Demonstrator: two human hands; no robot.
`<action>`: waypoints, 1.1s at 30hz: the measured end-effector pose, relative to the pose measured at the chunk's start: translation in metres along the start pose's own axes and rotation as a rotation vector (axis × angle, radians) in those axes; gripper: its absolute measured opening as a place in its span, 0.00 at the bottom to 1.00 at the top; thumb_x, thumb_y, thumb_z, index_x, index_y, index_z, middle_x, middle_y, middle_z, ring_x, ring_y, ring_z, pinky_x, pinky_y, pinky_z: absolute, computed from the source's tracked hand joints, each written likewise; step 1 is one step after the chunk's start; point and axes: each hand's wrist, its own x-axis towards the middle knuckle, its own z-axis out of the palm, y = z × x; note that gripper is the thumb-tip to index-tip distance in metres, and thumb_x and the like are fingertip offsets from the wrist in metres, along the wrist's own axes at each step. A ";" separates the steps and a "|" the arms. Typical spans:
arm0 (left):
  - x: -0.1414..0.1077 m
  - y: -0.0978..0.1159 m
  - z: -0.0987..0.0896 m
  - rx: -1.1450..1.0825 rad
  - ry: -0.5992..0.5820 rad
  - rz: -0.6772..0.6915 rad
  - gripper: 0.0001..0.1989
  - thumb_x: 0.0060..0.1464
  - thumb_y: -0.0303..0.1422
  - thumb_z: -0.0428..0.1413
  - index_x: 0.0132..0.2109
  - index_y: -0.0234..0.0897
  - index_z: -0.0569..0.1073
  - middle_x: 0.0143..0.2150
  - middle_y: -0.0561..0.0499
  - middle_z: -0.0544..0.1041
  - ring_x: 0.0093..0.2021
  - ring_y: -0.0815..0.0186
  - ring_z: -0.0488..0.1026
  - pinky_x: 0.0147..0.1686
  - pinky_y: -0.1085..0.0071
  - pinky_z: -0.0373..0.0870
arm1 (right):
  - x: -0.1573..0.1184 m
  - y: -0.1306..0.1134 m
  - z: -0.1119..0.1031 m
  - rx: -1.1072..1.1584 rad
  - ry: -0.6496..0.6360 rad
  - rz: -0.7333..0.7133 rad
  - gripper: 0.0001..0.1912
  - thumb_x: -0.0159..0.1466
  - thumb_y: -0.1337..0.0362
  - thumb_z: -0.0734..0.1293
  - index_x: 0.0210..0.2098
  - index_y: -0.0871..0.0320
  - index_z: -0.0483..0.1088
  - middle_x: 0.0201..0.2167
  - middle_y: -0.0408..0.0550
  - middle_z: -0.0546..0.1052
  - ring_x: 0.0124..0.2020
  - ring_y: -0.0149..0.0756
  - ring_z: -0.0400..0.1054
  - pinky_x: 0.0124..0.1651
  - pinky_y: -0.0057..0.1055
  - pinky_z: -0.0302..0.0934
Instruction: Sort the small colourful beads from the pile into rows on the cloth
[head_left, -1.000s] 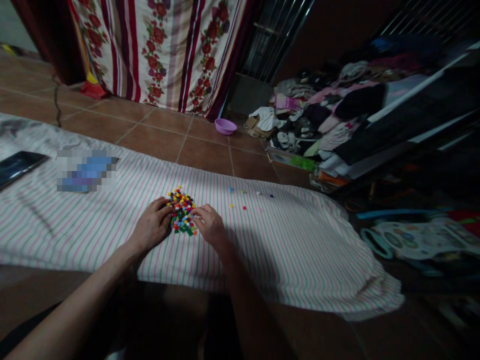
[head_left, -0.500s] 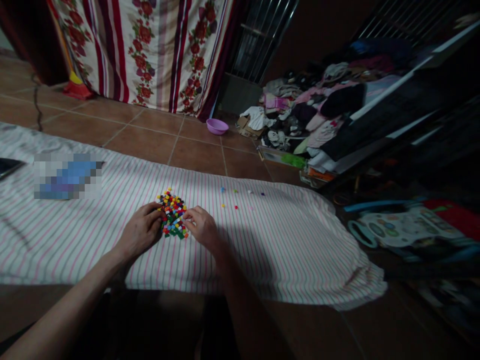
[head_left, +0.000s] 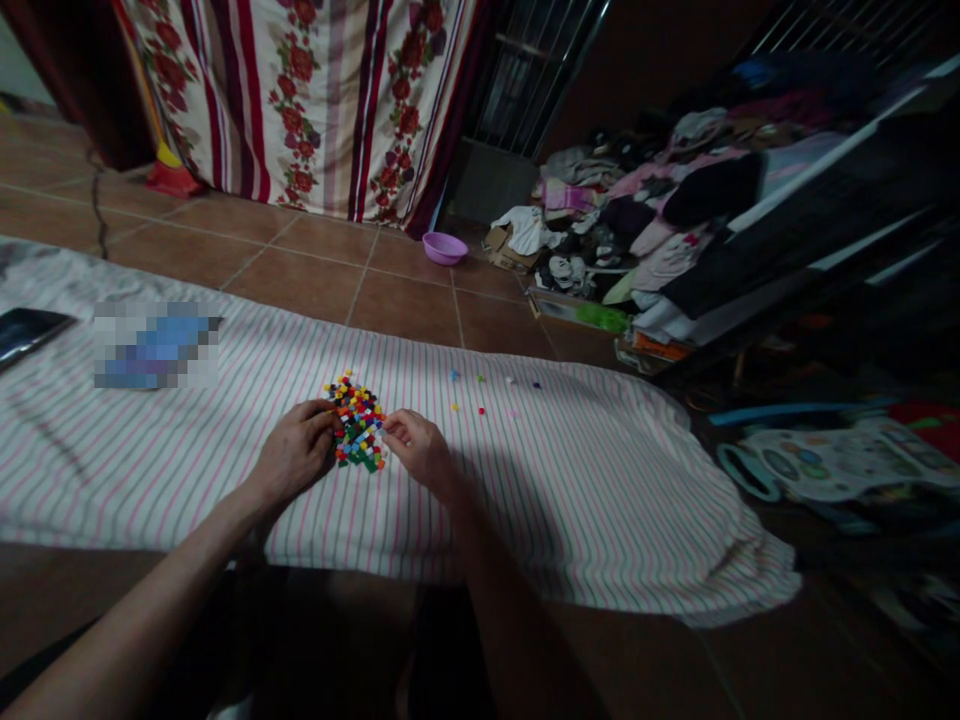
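**One colourful heap (head_left: 355, 428) on striped cloth (head_left: 615, 500)**

The heap, made of many tiny pieces in red, yellow, green, blue, black and other colours, lies on the cloth between the person's two hands. The left hand (head_left: 298, 445) rests at its left edge, fingers curled, the tips against the pieces. The right hand (head_left: 418, 450) is at the right edge with thumb and fingers drawn together. Whether either hand grips a piece, I cannot tell.

To the right of the heap, seven pieces lie apart from one another in two rows. The far row, from left to right, has a blue piece (head_left: 454, 376), a green piece (head_left: 481, 379), a white piece (head_left: 511, 380) and a dark piece (head_left: 536, 385). The near row has a yellow piece (head_left: 455, 407), a red piece (head_left: 481, 411) and a pale pink piece (head_left: 514, 413).

On the left part of the cloth lie a pixelated blue item (head_left: 161, 350) and, farther left, a dark flat device (head_left: 30, 332). Beyond the far edge, a purple basin (head_left: 445, 249) stands on the tiled floor (head_left: 300, 265).
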 end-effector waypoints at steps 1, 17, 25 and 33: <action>0.000 0.000 0.000 0.003 -0.001 -0.002 0.15 0.57 0.33 0.45 0.36 0.39 0.76 0.49 0.46 0.76 0.49 0.61 0.74 0.54 0.62 0.73 | -0.001 0.000 -0.001 0.012 0.000 0.007 0.03 0.60 0.70 0.65 0.34 0.56 0.69 0.32 0.43 0.75 0.32 0.30 0.69 0.38 0.27 0.63; 0.001 -0.001 0.003 0.036 0.001 -0.001 0.15 0.58 0.35 0.45 0.37 0.39 0.76 0.49 0.46 0.76 0.49 0.60 0.74 0.52 0.61 0.73 | -0.010 0.011 -0.018 0.318 0.043 0.184 0.07 0.60 0.62 0.66 0.36 0.56 0.74 0.31 0.44 0.79 0.34 0.32 0.74 0.39 0.28 0.67; 0.002 -0.003 0.005 0.047 0.016 -0.006 0.15 0.57 0.36 0.45 0.37 0.40 0.76 0.48 0.47 0.77 0.48 0.61 0.74 0.52 0.62 0.73 | -0.015 0.023 -0.028 0.339 0.059 0.254 0.10 0.59 0.60 0.66 0.38 0.56 0.75 0.28 0.42 0.77 0.30 0.30 0.72 0.33 0.26 0.65; 0.002 -0.002 0.004 0.053 0.018 0.005 0.15 0.58 0.38 0.45 0.36 0.40 0.75 0.48 0.47 0.77 0.48 0.60 0.74 0.51 0.61 0.74 | -0.021 0.040 -0.059 0.364 0.247 0.295 0.13 0.57 0.58 0.64 0.36 0.57 0.75 0.26 0.45 0.77 0.27 0.31 0.70 0.31 0.27 0.65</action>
